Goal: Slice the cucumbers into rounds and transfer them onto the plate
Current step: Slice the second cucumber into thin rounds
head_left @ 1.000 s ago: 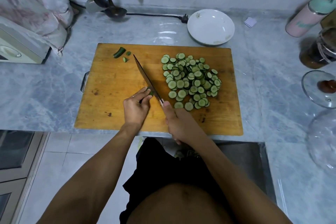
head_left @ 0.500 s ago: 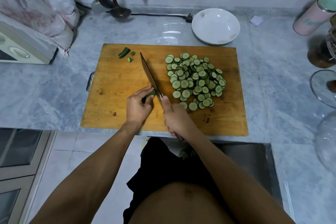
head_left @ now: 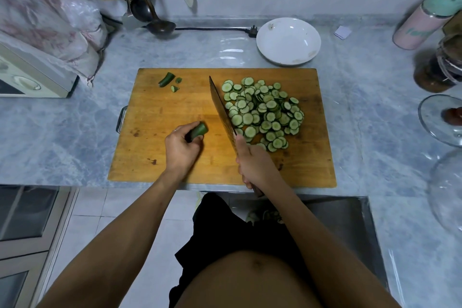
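Left hand (head_left: 181,150) pinches short cucumber stub (head_left: 198,130), fingers curled round it. Right hand (head_left: 255,165) grips cleaver (head_left: 222,110) handle, blade beside heap of rounds (head_left: 263,112) on wooden cutting board (head_left: 175,112).

Risk: stub short, smooth-skinned; may roll, bringing fingertips near edge.

Glossy white plate (head_left: 288,41) holds no slices.

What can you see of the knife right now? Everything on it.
The knife has a long, broad, dark metal blade, cleaver-like, its flat mottled. It stands on edge on the wooden cutting board, tip pointing away from the person. The right hand grips the handle, hiding all but its dark end. Its right side lies along the pile of cucumber rounds; the left hand's stub is apart from it.
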Demonstrator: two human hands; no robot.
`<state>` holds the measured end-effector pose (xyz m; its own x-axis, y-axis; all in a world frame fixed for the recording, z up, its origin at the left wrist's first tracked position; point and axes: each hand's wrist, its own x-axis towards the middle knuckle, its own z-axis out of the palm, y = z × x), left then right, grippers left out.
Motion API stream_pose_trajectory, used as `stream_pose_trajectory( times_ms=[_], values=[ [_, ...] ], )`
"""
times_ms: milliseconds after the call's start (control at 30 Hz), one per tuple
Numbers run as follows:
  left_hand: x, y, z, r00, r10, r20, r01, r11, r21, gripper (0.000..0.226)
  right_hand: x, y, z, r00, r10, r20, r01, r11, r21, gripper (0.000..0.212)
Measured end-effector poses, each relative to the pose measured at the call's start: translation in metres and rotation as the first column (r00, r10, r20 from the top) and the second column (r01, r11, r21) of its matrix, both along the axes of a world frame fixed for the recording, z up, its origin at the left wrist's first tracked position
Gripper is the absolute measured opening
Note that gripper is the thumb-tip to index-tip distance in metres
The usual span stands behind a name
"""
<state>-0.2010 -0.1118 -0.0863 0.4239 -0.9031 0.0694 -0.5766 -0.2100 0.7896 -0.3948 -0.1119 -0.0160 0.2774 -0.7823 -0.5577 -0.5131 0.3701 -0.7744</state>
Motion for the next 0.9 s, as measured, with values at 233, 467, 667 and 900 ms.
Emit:
stream_pose_trajectory(
  times_ms=[233,467,667,900],
  values=[
    [-0.013,0.006,-0.003,0.993,-0.060,0.103,0.059,0.998,0.004,0.029,-0.010,0.010,0.001,0.998,0.056,-0.030,-0.057,0.997,-0.048,0.071],
    [-0.015,0.004,-0.001,0.982,-0.066,0.177,0.065,0.998,0.012,0.029,-0.006,0.021,0.013,0.997,0.071,0.000,-0.071,0.995,-0.072,0.069],
    [-0.017,0.006,0.000,0.991,-0.067,0.119,0.064,0.997,0.031,0.025,0.001,0.026,0.023,0.989,0.138,-0.044,-0.143,0.980,-0.140,0.067],
    [-0.023,0.007,0.003,0.987,-0.040,0.158,0.031,0.998,0.057,0.024,0.009,0.029,0.022,0.979,0.167,-0.118,-0.187,0.963,-0.194,0.067]
  ],
)
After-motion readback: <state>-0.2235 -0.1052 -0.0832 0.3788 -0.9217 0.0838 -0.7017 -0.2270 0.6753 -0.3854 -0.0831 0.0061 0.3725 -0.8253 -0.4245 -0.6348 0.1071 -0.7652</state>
